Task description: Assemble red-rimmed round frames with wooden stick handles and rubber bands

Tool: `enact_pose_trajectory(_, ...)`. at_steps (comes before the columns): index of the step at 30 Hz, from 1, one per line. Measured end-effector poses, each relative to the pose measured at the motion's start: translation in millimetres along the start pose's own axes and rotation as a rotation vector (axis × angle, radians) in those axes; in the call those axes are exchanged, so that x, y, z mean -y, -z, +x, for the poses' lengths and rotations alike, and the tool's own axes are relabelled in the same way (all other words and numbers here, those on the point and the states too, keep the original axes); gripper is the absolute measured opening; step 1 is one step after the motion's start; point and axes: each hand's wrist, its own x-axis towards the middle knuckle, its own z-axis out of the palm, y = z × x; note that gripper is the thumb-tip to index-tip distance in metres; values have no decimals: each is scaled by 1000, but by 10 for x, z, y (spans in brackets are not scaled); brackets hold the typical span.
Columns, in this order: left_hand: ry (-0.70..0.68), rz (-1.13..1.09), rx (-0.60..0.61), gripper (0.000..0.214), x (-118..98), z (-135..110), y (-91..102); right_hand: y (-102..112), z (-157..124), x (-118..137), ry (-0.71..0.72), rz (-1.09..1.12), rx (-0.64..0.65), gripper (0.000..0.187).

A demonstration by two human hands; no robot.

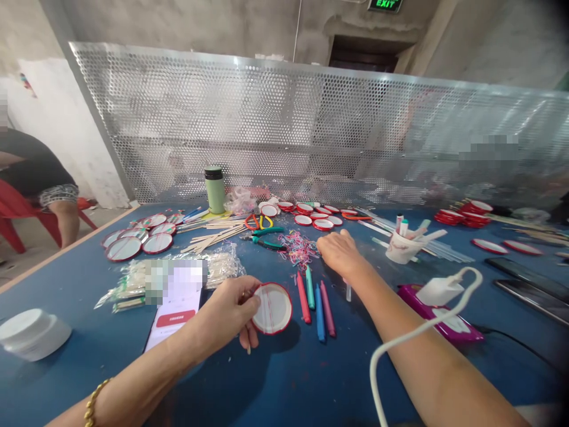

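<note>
My left hand (233, 302) is closed on the edge of a round metal jar lid (272, 308), held tilted above the table. The lid has a red rim and a pale inner face, with thin reddish lines running across it. My right hand (340, 252) reaches forward, fingers curled down at the right edge of a pile of small pink and blue rubber bands (301, 248). Whatever its fingertips hold is hidden. Between my hands lie a red marker (303, 298), a green marker (310, 287), a blue marker (320, 314) and a purple marker (328, 308).
Pliers (267, 243), wooden sticks (213, 237) and more lids (157, 242) lie beyond my hands. A phone (175, 317) and white jar (33, 334) are left. On the right are a cup of pens (402, 248) and a white cable (377, 362). A perforated metal screen (267, 118) stands behind.
</note>
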Motion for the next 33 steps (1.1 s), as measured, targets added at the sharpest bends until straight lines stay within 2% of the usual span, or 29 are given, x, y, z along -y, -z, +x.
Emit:
enact_pose_trajectory(4, -2, 2, 9, 18, -13, -12, 3, -14, 52, 0, -8, 2, -5, 25)
enact_pose_trajectory(10, -4, 11, 8, 17, 11, -15, 4, 158, -27, -193, -37, 33, -51, 23)
enact_pose_trajectory(13, -9, 21, 16, 15, 35, -15, 3, 193, -61, -191, -25, 19, -49, 23)
enact_pose_trajectory(18, 5, 23, 13, 14, 8, -36, -2, 95, -36, -51, 41, -10, -32, 23)
enact_pose_trajectory(26, 9, 11, 38, 17, -35, -62, -33, -45, 24, 79, 35, 18, -31, 27)
enact_pose_trajectory(29, 4, 1, 50, 19, -20, -62, -32, -51, 67, 50, 12, 66, -31, 27)
enact_pose_trajectory(33, 9, -9, 54, 18, 19, -36, -28, -12, 92, -146, -32, 180, -45, 20)
